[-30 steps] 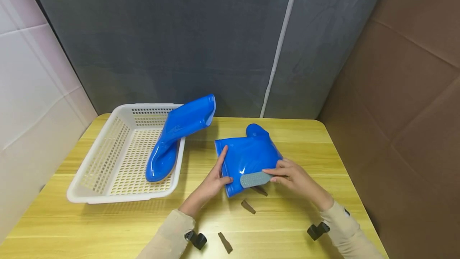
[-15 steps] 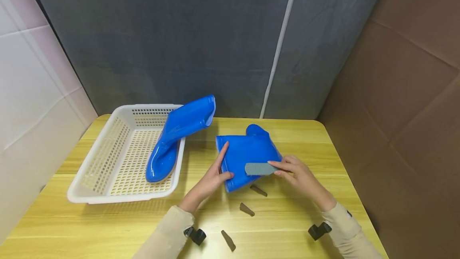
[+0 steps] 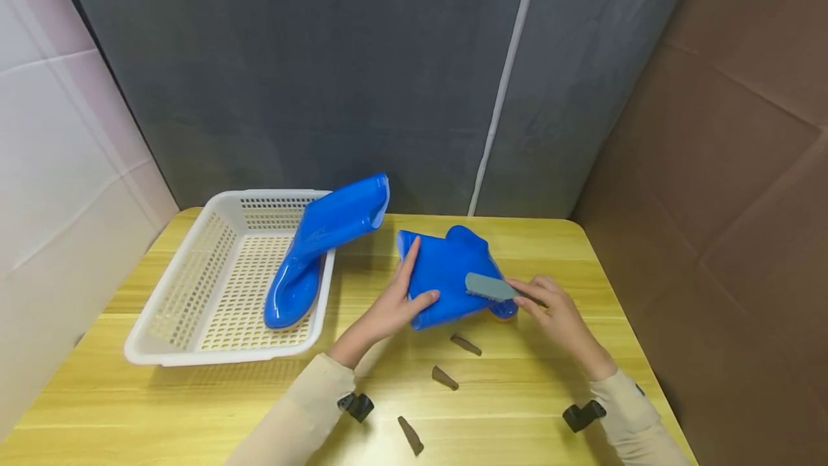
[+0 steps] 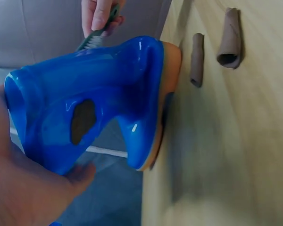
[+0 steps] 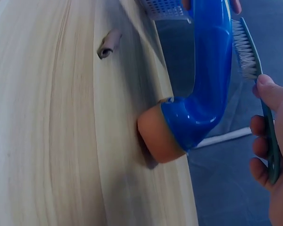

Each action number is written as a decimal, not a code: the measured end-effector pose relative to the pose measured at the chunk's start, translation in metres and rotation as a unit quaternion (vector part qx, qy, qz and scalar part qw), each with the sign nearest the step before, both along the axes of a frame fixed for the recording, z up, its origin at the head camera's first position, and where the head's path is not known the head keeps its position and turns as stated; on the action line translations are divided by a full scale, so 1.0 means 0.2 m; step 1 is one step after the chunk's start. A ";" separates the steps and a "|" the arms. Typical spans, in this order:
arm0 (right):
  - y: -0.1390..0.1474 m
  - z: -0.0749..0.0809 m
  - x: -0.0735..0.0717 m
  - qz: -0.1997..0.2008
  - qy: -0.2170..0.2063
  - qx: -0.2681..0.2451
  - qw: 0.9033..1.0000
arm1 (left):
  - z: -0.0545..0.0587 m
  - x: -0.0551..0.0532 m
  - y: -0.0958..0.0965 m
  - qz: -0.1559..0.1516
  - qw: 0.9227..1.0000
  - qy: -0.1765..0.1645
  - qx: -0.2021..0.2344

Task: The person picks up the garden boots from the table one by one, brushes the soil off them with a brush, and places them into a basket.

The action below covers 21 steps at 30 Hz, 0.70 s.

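My left hand [image 3: 393, 305] grips a blue rubber boot [image 3: 446, 275] by its shaft near the opening, thumb on one side. The boot's orange sole [image 5: 159, 135] touches the table, and its shaft is tilted. A brown patch [image 4: 83, 121] shows on the shaft in the left wrist view. In my right hand [image 3: 558, 313] is a scrub brush [image 3: 490, 287] with a grey-green back, held by its handle. Its white bristles [image 5: 244, 51] face the shaft; whether they touch it I cannot tell.
A white plastic basket [image 3: 139, 340] stands at the left, with a second blue boot [image 3: 336, 214] leaning over its right rim. Several brown rolled pieces lie on the wooden table, one [image 3: 410, 436] near the front edge. A grey wall [image 3: 310, 78] rises behind the table.
The brush in my right hand has moved up the view and to the right along the boot. My left hand and the boot's opening have shifted slightly the same way, uncovering more table.
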State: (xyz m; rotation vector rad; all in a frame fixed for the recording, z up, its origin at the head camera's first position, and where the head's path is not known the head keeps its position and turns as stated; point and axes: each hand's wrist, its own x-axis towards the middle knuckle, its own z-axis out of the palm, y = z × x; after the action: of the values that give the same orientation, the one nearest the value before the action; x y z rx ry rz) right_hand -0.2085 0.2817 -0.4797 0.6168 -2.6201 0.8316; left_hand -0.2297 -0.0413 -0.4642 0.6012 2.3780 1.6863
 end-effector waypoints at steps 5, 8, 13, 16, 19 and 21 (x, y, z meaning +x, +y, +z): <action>0.04 -0.02 0.00 -0.038 -0.004 -0.022 0.999 | 0.07 -0.02 0.05 0.013 0.998 0.039 -0.038; 0.07 -0.03 0.00 -0.062 0.004 -0.037 0.997 | 0.12 -0.04 0.08 0.016 0.996 0.058 -0.062; 0.10 -0.07 0.00 -0.103 -0.007 -0.067 0.992 | 0.21 -0.08 0.13 0.001 0.992 0.081 -0.092; 0.13 -0.09 0.01 -0.123 -0.020 -0.079 0.989 | 0.27 -0.11 0.15 -0.013 0.988 0.093 -0.123; 0.15 -0.10 0.01 -0.138 -0.031 -0.083 0.986 | 0.33 -0.14 0.18 -0.022 0.980 0.105 -0.168; 0.15 -0.10 0.02 -0.144 -0.036 -0.081 0.986 | 0.37 -0.16 0.20 -0.026 0.973 0.112 -0.199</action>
State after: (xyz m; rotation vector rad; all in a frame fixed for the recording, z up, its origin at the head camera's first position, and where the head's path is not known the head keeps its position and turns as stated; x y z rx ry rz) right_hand -0.2050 0.3127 -0.5007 0.1622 -2.5866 0.9736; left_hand -0.2622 -0.0020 -0.3904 0.8043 2.7208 1.1194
